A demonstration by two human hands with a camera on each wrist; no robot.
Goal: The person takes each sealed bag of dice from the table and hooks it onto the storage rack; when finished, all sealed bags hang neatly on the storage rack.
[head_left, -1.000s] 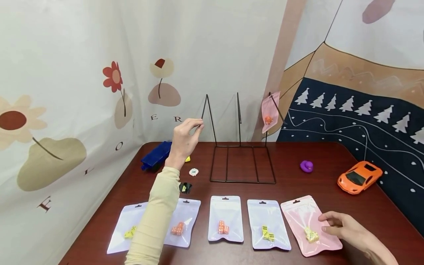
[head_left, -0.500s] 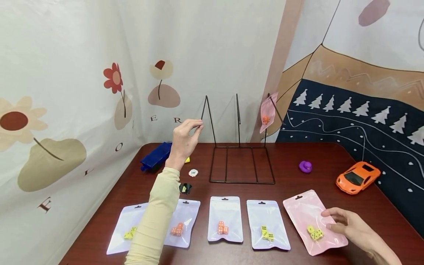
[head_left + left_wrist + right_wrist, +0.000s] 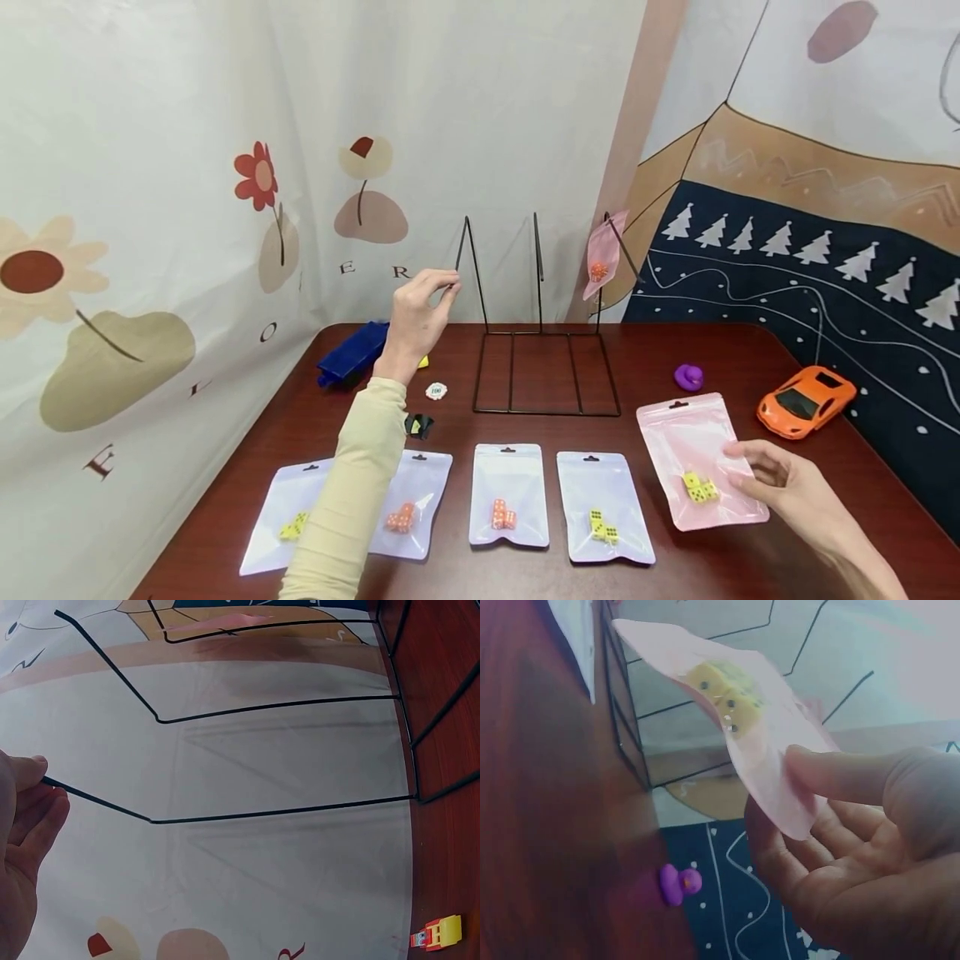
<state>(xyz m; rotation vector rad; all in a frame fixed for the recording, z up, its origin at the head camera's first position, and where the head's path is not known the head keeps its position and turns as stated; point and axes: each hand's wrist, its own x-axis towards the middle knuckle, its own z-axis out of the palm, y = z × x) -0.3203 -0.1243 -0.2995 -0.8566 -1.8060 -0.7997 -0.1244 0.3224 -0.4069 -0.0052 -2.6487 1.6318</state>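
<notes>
My left hand [image 3: 422,321] pinches the tip of the left arm of a black wire rack [image 3: 547,414], thumb against fingertips. The left wrist view shows that wire arm [image 3: 97,801] running from the fingers back to the upright. On the right side, my right hand [image 3: 787,492] pinches the edge of a pink zip bag [image 3: 701,442] between thumb and fingers. Yellow dice [image 3: 727,694] show through its clear front. The bag is tilted, its hang hole toward the rack. Another pink bag [image 3: 603,250], with orange dice, hangs on the rack's right arm.
Several pale lilac bags [image 3: 508,483] of yellow or orange dice lie along the front of the table. A purple rubber duck [image 3: 688,377] and an orange toy car [image 3: 806,402] stand right of the rack. A blue object [image 3: 354,354] and a white chip [image 3: 436,391] lie left of it.
My right hand has lifted the pink bag of yellow dice off the table, raising it and tilting it upright. My left hand keeps its pinch on the rack's arm.
</notes>
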